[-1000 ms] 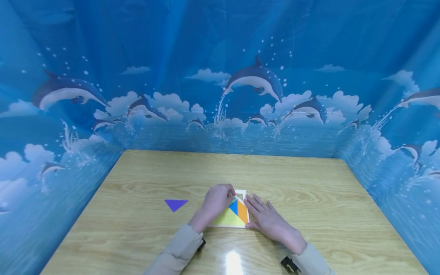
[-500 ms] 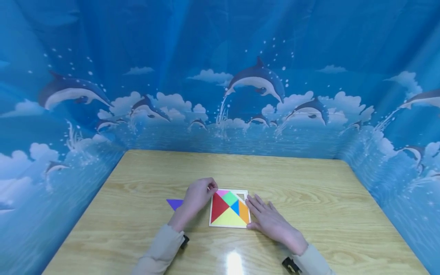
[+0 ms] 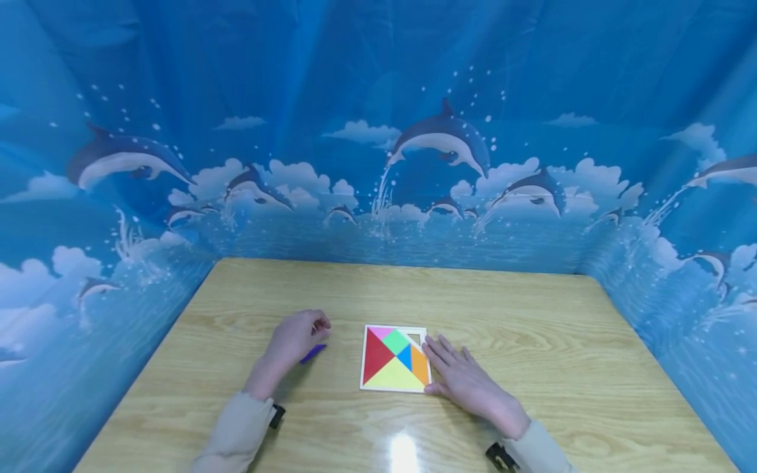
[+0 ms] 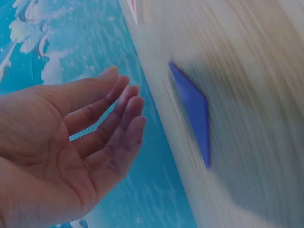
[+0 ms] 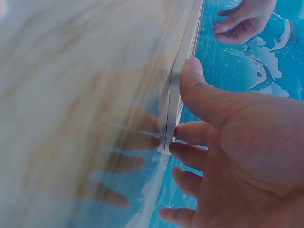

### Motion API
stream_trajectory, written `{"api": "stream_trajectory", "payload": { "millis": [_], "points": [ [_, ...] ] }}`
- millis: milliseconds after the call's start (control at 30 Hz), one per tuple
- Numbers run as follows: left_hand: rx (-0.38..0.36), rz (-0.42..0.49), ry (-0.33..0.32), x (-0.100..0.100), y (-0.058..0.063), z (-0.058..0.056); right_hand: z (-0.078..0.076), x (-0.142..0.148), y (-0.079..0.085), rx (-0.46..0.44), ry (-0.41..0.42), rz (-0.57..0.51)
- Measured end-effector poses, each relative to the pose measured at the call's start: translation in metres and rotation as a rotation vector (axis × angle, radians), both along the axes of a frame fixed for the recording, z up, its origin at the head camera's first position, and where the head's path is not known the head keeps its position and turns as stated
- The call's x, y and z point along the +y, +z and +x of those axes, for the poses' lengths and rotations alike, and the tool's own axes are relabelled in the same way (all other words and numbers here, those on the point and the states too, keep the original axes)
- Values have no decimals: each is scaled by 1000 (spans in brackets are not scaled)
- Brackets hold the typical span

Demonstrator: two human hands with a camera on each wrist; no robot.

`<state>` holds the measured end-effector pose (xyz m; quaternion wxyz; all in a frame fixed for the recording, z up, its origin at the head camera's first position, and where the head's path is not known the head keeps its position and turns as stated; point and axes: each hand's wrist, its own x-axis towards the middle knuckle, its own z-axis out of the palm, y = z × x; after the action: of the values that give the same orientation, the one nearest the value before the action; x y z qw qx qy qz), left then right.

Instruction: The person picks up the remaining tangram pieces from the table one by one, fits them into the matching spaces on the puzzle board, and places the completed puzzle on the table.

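A purple triangle piece lies on the table, partly covered by my left hand in the head view. That hand hovers over it with loosely bent fingers and nothing between them; the left wrist view shows the purple triangle apart from the fingertips. With its fingers spread, my right hand rests against the right edge of a white-framed tangram board. Red, yellow, pink, green, blue and orange pieces fill most of the board, and a triangular gap shows at its top right corner. In the right wrist view, thumb and fingertips touch the board's side.
The wood-grain table carries the board near its front middle. A blue curtain printed with dolphins and clouds stands along the table's back and both sides.
My left hand has moved left from over the board to the purple triangle, uncovering the red, pink and green pieces. My right hand has stayed at the board's right edge.
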<state>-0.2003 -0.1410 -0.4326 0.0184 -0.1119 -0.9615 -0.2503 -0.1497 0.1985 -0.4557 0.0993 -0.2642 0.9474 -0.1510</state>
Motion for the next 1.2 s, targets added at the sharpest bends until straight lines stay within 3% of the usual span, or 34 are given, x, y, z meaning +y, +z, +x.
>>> {"api": "stream_trajectory", "payload": {
  "millis": [233, 400, 867, 1033, 1200],
  "points": [
    [-74, -106, -47, -25, 0, 6, 1, 0, 1, -4, -4, -3],
    [-69, -150, -83, -34, -2, 8, 1, -1, 1, -8, -11, 2],
    [-64, -117, -91, -37, -2, 9, -1, -1, 0, -8, -6, -1],
    [-84, -94, -61, -32, 0, 7, -1, 0, -1, -11, -7, -3],
    [-41, -37, -25, -22, 5, 3, -1, 0, -2, -12, -8, -2]
  ]
}}
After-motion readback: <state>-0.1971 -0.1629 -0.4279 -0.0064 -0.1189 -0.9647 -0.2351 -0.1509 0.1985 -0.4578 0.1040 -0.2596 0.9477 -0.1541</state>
